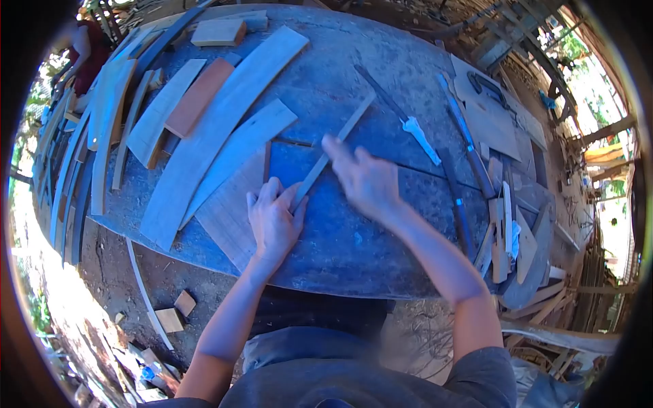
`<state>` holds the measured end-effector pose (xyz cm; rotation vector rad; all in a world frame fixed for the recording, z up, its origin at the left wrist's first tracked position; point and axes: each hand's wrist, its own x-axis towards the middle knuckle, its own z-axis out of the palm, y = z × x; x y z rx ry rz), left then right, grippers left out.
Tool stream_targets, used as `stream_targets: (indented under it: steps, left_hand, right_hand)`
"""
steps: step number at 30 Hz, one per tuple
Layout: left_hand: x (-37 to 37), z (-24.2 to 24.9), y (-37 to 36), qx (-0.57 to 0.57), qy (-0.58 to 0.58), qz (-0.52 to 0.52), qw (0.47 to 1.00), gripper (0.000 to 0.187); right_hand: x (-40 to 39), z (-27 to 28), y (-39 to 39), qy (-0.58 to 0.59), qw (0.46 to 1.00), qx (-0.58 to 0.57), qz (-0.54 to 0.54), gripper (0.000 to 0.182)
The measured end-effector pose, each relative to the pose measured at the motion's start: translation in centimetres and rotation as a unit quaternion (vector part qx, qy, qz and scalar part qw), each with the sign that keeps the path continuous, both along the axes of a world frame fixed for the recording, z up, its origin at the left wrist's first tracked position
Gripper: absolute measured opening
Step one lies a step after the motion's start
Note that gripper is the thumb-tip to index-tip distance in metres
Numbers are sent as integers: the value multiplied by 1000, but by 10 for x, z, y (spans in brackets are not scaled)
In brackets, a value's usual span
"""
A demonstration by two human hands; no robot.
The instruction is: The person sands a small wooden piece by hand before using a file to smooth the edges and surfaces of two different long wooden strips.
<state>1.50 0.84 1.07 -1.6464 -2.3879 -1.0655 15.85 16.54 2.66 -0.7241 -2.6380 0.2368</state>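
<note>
The left hand [274, 219] pinches a thin wooden strip [355, 121] — the right hand [366, 180], loosely curled (grip unclear), overlaps its middle.

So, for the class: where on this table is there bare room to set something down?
The table has a bare front patch bordered by its near edge, the left hand and the right forearm. Another lies farther back, between the long pale plank and the thin strip. Crowded: the left side, with layered planks, and the right edge, with offcuts.
</note>
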Motion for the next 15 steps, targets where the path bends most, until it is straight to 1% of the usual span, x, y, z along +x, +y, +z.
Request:
stream_targets:
  steps: [2,3,5,6,7,8,9,10,11,13,14,15]
  left_hand:
    - [0,-1,0,-4,-3,-4,1000,21]
    - [0,-1,-1,-1,-5,1,1000,21]
    - [2,0,-2,-5,2,3,1000,22]
    - [1,1,0,-6,5,6,1000,22]
    - [1,0,1,-1,9,8,1000,22]
    - [1,-2,2,9,11,8,1000,23]
    - [1,-4,1,14,13,6,1000,24]
    - [-2,-5,2,9,15,2,1000,24]
    - [-3,-5,1,-1,27,5,1000,25]
    - [0,-7,0,-16,37,1,999,25]
    - [1,-5,0,-10,32,1,999,26]
    - [2,-3,-1,0,29,3,1000,26]
  right_hand:
    - [-12,3,58,3,992,46,-115,39]
    - [-17,6,72,3,992,43,-117,39]
    - [-29,16,91,-33,973,-43,-225,42]
    - [-29,5,82,13,983,9,-182,42]
    - [-27,10,50,-12,987,10,-161,44]
    - [-24,-4,26,11,994,44,-98,44]
    - [-19,2,-12,-25,998,27,-55,45]
    - [-11,4,-41,7,1000,4,19,46]
    - [-10,6,-42,8,1000,-5,12,46]
    - [-8,10,-20,-45,997,56,28,43]
    - [-14,2,13,-30,994,105,-26,40]
    - [-17,11,49,-39,991,92,-83,38]
